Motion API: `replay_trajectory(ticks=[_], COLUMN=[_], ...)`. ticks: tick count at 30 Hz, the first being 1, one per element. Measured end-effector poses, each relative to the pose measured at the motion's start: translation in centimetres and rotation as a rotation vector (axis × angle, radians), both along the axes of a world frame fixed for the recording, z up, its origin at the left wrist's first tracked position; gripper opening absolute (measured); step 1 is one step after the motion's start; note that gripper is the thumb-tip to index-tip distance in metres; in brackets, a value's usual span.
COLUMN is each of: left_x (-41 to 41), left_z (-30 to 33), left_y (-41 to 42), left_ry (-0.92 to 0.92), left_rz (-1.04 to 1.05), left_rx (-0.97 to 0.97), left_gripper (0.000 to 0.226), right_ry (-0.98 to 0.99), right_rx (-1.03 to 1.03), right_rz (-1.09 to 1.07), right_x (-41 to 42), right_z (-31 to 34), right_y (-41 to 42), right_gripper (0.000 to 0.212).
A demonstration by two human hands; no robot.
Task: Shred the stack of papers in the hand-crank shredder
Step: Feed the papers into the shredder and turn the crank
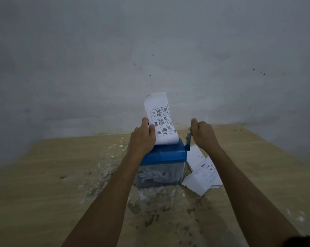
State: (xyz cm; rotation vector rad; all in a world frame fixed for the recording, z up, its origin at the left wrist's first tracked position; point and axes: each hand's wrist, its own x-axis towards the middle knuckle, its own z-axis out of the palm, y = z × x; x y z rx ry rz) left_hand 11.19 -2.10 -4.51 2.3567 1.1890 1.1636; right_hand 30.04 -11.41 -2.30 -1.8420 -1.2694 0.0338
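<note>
one sheet (159, 120) half-fed in shredder (164, 155) — left hand (143, 135) pinches it, right hand (203, 133) grips crank (188, 139); bin has shreds, stack (204, 168) on worktop (61, 175) still left.

Light wood-grain desk (61, 202), surface scuffed and worn, with pale flaky patches and dark specks (161, 216) spread across the middle. Behind it, grey-white painted wall (150, 50), a few small dark marks on it. Dark rounded shape (304, 242) at bottom-right corner, can't tell what.
</note>
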Motion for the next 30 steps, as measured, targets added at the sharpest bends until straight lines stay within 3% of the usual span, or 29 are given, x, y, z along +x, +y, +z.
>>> replay_trajectory(ticks=[9,15,22,26,30], left_x=[-0.3,-0.3,-0.2,-0.2,-0.1], left_z=[0.2,0.3,0.0,0.0,0.0], left_y=[-0.3,-0.4,-0.4,-0.4,-0.4], left_ry=[-0.062,-0.024,-0.008,-0.029,-0.02], left_rz=[-0.043,-0.039,-0.038,-0.034,-0.029], left_rx=[-0.047,-0.033,-0.017,-0.021,-0.012], left_gripper=[0.011,0.013,0.011,0.01,0.01], right_ry=[0.081,-0.035,0.055,0.078,-0.141], right_rx=[-0.159,-0.295,-0.504,-0.629,-0.657], right_rz=[-0.026,0.005,0.047,0.069,0.069], right_x=[1.1,1.3,1.2,0.9,1.1], right_z=[-0.9,-2.2,-4.0,-6.8,-8.9], right_y=[3.0,4.4,3.6,2.0,0.7], right_gripper=[0.023,0.047,0.005,0.019,0.026])
